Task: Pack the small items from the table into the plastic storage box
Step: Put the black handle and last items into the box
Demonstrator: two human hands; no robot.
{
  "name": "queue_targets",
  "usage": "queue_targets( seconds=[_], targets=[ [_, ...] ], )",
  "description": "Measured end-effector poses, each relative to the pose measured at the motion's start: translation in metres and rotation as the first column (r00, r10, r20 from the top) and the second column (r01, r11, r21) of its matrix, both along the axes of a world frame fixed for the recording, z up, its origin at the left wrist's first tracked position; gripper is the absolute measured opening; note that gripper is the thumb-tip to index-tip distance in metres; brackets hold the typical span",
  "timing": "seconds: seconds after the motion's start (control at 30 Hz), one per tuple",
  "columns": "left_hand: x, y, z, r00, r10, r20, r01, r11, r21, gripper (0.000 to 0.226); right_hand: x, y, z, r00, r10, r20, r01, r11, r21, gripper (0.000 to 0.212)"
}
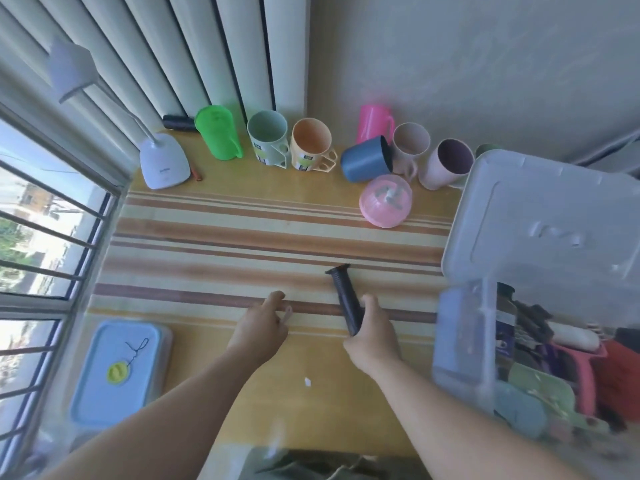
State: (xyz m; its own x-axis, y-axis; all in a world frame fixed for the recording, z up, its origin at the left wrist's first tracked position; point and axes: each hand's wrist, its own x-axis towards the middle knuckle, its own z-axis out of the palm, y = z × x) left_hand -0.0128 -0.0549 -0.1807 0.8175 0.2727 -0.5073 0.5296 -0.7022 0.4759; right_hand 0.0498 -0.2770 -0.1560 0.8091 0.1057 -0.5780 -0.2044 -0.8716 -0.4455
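A: Nearest us are the two forearms, coming up from the near edge. What is the right hand (372,332) doing?

B: Its fingers are curled round the near end of a black ribbed grip (346,299), a short tube with a flange on its far end. The far end points away over the striped cloth (214,237).

A: And the left hand (265,322)?

B: It lies just left of the grip, not touching it, fingers loosely curled on the cloth and holding nothing that I can see.

A: So which step is this?

B: I judge it the pick-up of one small item, ready to go into the storage box (485,341). The box stands at the right, near the holding hand, its clear lid (540,223) tipped up behind, already part full of mixed things.

A: What does the next move need?

B: A lift and a short carry rightward over the box's near wall, then a drop into a free gap.

A: Anything left after?

B: Possibly the pink round container (385,200) and the row of cups (311,145) at the far side, if they count as small.
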Motion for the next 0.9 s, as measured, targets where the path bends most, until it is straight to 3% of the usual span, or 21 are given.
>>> queue_targets(
  seconds=[0.1, 0.2, 0.3, 0.4, 0.53, 0.63, 0.7, 0.77, 0.83, 0.9],
  targets=[
    [0.004, -0.018, 0.021, 0.993, 0.080, 0.086, -0.073, 0.994, -0.084, 0.040, -0.002, 0.015, 0.017, 0.994, -0.063, -0.087, 0.074, 0.989, 0.131, 0.073],
    [0.015, -0.035, 0.053, 0.972, 0.108, 0.207, -0.082, 0.988, -0.134, 0.027, 0.011, 0.016, 0.061, 0.986, -0.134, -0.096, 0.157, 0.943, 0.295, 0.045],
    [0.036, -0.060, 0.093, 0.928, 0.091, 0.361, -0.037, 0.987, -0.154, 0.014, 0.033, -0.008, 0.119, 0.968, -0.250, 0.007, 0.220, 0.865, 0.451, 0.015],
    [0.059, -0.106, 0.139, 0.860, 0.076, 0.504, 0.041, 0.975, -0.218, 0.023, 0.050, -0.060, 0.172, 0.935, -0.296, 0.196, 0.157, 0.841, 0.518, 0.014],
    [0.077, -0.176, 0.180, 0.775, -0.034, 0.631, 0.269, 0.921, -0.281, 0.018, 0.054, -0.162, 0.215, 0.867, -0.279, 0.414, 0.098, 0.908, 0.408, 0.010],
    [0.077, -0.224, 0.184, 0.735, -0.175, 0.656, 0.415, 0.881, -0.229, 0.007, 0.047, -0.249, 0.207, 0.854, -0.240, 0.463, 0.141, 0.961, 0.238, 0.012],
    [0.072, -0.254, 0.179, 0.715, -0.257, 0.650, 0.481, 0.856, -0.190, 0.020, 0.040, -0.304, 0.186, 0.896, -0.180, 0.406, 0.152, 0.983, 0.099, 0.013],
    [0.067, -0.281, 0.175, 0.702, -0.325, 0.634, 0.542, 0.821, -0.179, 0.021, 0.029, -0.347, 0.162, 0.966, -0.054, 0.251, 0.069, 0.996, -0.049, 0.029],
    [0.063, -0.304, 0.170, 0.691, -0.372, 0.620, 0.568, 0.810, -0.146, 0.019, 0.016, -0.373, 0.136, 0.984, 0.159, 0.085, -0.145, 0.977, -0.155, 0.039],
    [0.062, -0.323, 0.167, 0.707, -0.376, 0.599, 0.538, 0.835, -0.112, 0.018, 0.006, -0.379, 0.120, 0.939, 0.345, -0.019, -0.342, 0.921, -0.187, 0.039]
  ],
)
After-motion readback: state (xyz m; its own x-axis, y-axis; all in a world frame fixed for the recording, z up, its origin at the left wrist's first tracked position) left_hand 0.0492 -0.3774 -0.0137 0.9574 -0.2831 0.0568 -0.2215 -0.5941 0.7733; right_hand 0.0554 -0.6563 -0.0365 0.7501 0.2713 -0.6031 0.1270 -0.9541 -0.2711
